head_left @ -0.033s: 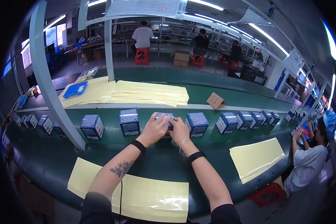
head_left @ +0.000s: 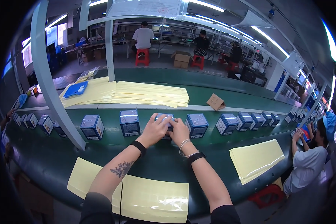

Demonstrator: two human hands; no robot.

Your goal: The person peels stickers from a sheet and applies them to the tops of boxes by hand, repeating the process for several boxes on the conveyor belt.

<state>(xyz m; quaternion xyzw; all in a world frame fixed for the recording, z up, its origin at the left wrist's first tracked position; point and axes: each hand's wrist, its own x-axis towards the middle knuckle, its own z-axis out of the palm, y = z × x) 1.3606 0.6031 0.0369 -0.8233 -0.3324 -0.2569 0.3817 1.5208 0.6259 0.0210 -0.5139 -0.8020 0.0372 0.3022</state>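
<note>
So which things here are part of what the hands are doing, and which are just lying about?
In hand:
- left hand and right hand, both on one small blue box
- yellow sheets at the near edge

Lying about:
- neighbouring blue boxes
- yellow sheet stack
- blue tray
- cardboard piece
- co-worker's sheets

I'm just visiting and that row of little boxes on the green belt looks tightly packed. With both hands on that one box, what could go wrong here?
Three things, possibly. The left hand and right hand clasp one small blue box; the neighbouring box stands close, so an elbow or wrist could knock it over. The forearms reach across the yellow sheets at the near edge, which might be dragged or creased. The bracelets could catch on a box.
</note>
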